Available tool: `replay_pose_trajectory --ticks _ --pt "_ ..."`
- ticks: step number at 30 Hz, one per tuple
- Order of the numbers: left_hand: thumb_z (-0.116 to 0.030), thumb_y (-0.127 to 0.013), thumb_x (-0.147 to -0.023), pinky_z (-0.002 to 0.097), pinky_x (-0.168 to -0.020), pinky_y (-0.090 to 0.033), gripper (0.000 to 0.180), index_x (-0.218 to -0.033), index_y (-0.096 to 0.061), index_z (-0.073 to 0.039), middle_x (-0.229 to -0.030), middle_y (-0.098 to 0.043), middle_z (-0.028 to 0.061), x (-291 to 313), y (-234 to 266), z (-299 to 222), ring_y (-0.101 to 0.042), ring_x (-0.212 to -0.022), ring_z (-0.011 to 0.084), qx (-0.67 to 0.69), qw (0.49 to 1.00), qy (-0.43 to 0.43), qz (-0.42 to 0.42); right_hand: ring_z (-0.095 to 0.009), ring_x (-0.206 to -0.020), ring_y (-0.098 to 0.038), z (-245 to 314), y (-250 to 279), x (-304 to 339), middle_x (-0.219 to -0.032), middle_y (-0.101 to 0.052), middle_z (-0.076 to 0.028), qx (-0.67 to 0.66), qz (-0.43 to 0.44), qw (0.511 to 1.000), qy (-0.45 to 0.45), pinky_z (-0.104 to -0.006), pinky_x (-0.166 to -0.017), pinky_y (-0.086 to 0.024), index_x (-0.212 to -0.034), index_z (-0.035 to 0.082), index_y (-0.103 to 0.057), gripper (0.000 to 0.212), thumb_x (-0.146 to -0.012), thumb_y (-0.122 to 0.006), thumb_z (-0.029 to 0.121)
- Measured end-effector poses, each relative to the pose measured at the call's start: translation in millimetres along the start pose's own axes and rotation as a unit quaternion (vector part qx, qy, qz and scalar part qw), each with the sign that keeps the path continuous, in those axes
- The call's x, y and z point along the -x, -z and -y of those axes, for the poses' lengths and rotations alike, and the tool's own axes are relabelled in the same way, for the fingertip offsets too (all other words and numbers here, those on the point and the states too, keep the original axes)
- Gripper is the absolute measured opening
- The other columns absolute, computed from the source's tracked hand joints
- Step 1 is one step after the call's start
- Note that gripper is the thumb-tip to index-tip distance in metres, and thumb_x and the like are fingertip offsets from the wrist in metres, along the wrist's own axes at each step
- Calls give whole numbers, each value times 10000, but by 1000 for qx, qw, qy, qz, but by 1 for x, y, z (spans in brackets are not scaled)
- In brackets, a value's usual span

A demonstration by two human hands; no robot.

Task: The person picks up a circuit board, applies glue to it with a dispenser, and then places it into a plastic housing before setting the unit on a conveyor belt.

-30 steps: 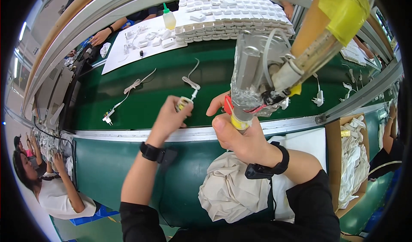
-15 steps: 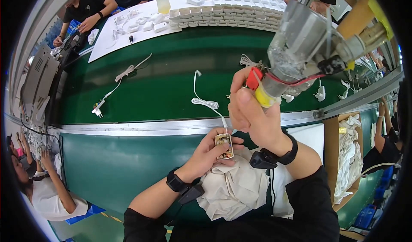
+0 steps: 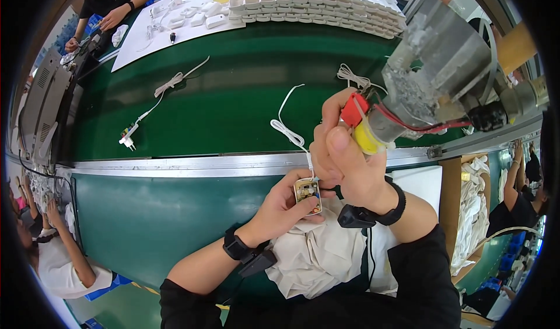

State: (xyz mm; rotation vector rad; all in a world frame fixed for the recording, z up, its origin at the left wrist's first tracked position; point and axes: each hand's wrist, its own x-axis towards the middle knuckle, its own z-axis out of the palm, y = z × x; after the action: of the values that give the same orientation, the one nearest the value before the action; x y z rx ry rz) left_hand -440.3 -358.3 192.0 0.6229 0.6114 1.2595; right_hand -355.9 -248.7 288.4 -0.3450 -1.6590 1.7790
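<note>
**Left hand holds an open housing while the right grips a metal tool**

The left hand [image 3: 286, 203] has its fingers closed on a small white housing [image 3: 307, 194], whose circuit board faces up; the thumb presses across its near end. The housing sits in the middle of the scene, just above a crumpled cream cloth [image 3: 318, 253] on the near green surface [image 3: 146, 218]. A white cord [image 3: 289, 132] runs from its far end over a silver rail [image 3: 233, 163] onto the far green surface [image 3: 233, 107].

The right hand [image 3: 350, 163] is closed around the lower end of the metal tool [image 3: 431, 67], by a red switch [image 3: 354, 110] and a yellow band [image 3: 370, 138]. Its lower fingers are beside the housing's far right corner; whether they touch it cannot be told.

To the far left lies a plug adapter [image 3: 127, 136] with a bundled cord [image 3: 169, 85]. Stacked white trays [image 3: 326, 14] stand beyond. A cardboard box [image 3: 449, 212] sits at the right.
</note>
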Motion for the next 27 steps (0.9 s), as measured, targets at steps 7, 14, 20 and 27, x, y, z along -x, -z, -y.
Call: replay_pose_trajectory --ticks 7,14,20,27 --pt "-41 -460 -925 314 -826 -536 372 -1275 -336 -76 -1311 -458 119 -1 0 3 -487 -1177 203 -7 1000 -2 -2 -36 -408 -293 0 1 1 -519 -366 14 2 -2 1000 14 -205 -384 -231 -981 49 -359 361 -893 -563 334" --pt "-10 -436 -915 324 -794 -556 374 -1275 -347 -66 -1204 -506 96 -2 4 2 -520 -1114 185 16 998 1 -53 -42 -400 -290 9 -5 0 -508 -359 13 -6 -6 1000 -20 -210 -381 -228 -993 57 -355 371 -891 -560 350" --pt "-6 -421 -902 337 -732 -581 367 -1264 -380 -51 -1033 -523 54 -5 19 2 -585 -927 141 56 994 -23 -90 -45 -400 -287 8 -16 -3 -506 -354 14 -31 -8 999 -31 -213 -381 -230 -984 65 -351 372 -890 -561 358" --pt "-16 -417 -903 337 -726 -581 361 -1261 -384 -42 -1035 -523 55 -5 19 -1 -592 -883 136 82 991 -41 -102 -46 -399 -289 6 -22 -5 -504 -353 14 -29 -4 999 -45 -214 -380 -232 -993 58 -347 377 -894 -554 357"
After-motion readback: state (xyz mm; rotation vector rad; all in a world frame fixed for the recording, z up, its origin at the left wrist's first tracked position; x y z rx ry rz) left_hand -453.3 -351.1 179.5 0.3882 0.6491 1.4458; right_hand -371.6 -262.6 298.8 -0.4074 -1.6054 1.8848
